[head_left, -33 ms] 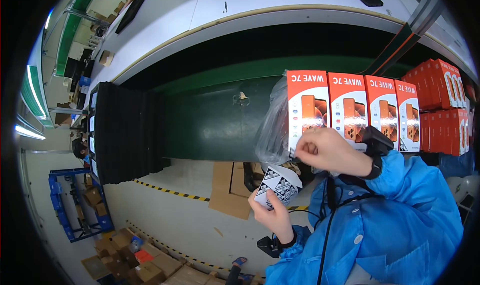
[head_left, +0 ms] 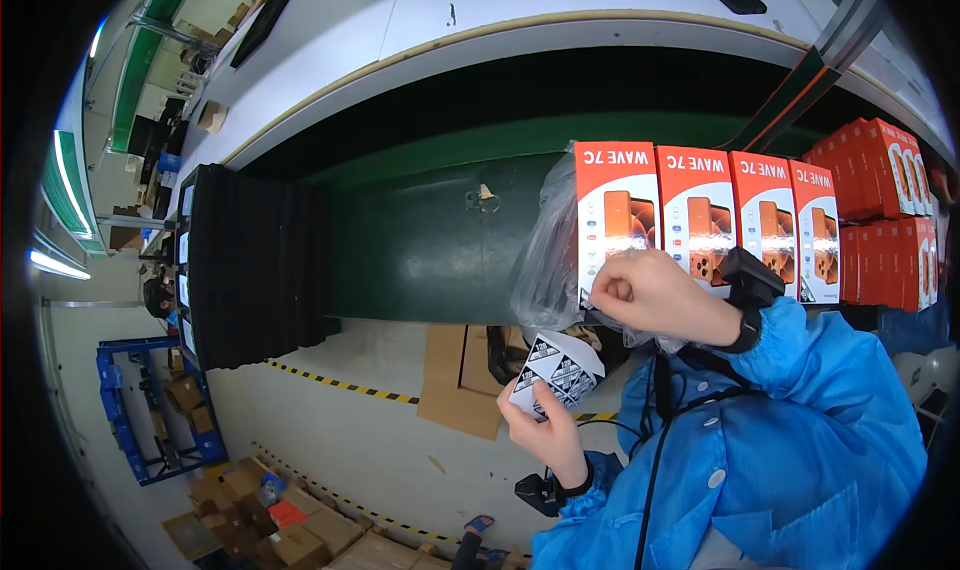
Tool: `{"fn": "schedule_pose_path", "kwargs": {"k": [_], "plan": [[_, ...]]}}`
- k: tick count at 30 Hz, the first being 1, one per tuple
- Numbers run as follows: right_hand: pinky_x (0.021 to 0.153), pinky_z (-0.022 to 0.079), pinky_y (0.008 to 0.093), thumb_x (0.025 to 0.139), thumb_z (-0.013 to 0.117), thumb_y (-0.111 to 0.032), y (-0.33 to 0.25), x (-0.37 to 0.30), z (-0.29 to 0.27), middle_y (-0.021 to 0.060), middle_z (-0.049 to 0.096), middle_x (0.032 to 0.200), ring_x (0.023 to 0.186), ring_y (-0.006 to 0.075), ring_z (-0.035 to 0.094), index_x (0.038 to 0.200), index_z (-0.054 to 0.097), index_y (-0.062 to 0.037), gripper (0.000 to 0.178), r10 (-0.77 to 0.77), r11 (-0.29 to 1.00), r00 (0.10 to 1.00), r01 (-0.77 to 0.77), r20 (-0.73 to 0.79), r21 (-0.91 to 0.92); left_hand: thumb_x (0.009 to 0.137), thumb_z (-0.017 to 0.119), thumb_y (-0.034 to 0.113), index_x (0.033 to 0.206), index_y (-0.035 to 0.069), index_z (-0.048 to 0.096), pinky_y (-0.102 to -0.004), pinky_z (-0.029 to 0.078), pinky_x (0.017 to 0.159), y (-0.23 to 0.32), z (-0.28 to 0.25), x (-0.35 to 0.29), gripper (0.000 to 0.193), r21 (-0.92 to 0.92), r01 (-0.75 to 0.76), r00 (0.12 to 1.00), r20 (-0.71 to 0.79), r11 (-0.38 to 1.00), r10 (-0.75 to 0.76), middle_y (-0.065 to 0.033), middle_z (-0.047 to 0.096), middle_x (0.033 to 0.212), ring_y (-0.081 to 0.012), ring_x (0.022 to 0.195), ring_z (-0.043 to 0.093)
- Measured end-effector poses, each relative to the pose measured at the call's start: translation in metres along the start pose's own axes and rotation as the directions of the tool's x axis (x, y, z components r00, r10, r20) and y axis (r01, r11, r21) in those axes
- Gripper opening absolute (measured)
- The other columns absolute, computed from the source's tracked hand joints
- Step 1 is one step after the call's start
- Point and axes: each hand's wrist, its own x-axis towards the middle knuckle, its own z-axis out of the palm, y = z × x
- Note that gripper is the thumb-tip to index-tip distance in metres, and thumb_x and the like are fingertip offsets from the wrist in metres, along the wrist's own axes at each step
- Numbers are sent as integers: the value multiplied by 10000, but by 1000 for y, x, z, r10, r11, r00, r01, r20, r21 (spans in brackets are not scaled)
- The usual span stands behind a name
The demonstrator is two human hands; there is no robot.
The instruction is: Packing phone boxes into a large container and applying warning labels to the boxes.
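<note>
My left hand (head_left: 548,425) grips a curled strip of white stickers (head_left: 562,375) printed with black triangles, thumb on top, below the bench edge. My right hand (head_left: 650,295) is closed in a pinch at the lower left corner of the leftmost red-and-white phone box (head_left: 612,210). A small black-and-white sticker (head_left: 586,297) shows at its fingertips, against that corner; whether it is stuck down, I cannot tell. Three similar boxes stand alongside in a row, partly hidden by my right hand and wrist. The rightmost one (head_left: 817,235) bears a like triangle at its lower left corner.
Clear plastic film (head_left: 548,255) lies crumpled left of the boxes on the dark green bench (head_left: 420,235). A stack of black trays (head_left: 255,265) is at the left. More red boxes (head_left: 870,170) are piled far right. An open carton (head_left: 455,375) sits on the floor.
My right hand has shifted very slightly at the box corner. The left hand and the sticker strip look unchanged.
</note>
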Motion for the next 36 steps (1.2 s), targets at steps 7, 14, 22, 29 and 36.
{"fn": "schedule_pose_path", "kwargs": {"k": [7,14,22,29,36], "plan": [[525,464,277,774,628,-102,-1,9,-4,115,609,640,528,177,597,791,638,39,142,109,994,993,-107,45,-32,864,575,99,986,-38,529,-312,484,629,-9,-2,-3,189,-20,34,999,10,999,-34,-156,617,826,-205,733,619],[524,461,287,770,628,-116,0,10,0,118,601,618,533,185,601,759,631,52,168,148,989,988,-148,42,-18,872,573,109,983,-35,520,-306,469,644,-12,-9,-5,189,-4,24,999,33,1000,-24,-141,600,829,-189,745,595],[547,434,289,732,661,-126,6,6,1,114,495,691,596,189,552,770,444,-14,247,-74,968,994,51,-84,-247,885,560,93,1002,-48,496,-300,482,670,-16,-18,-10,195,-103,8,1000,6,995,-8,-145,594,887,-181,780,594],[802,440,327,782,629,-118,9,-60,-44,126,524,931,924,226,551,931,501,-14,222,46,998,957,-55,-287,-23,822,548,111,1185,-52,449,-401,510,826,-33,-34,-2,410,-811,251,968,212,528,-135,-199,568,1081,-294,946,607],[1104,180,394,793,645,-180,20,-111,-49,304,109,1460,1384,390,110,1401,137,67,830,99,995,955,-103,-278,-1,897,425,275,1370,-43,273,-416,239,1100,-11,43,58,591,-713,471,750,634,520,188,-189,359,1397,-302,1316,320]]}}
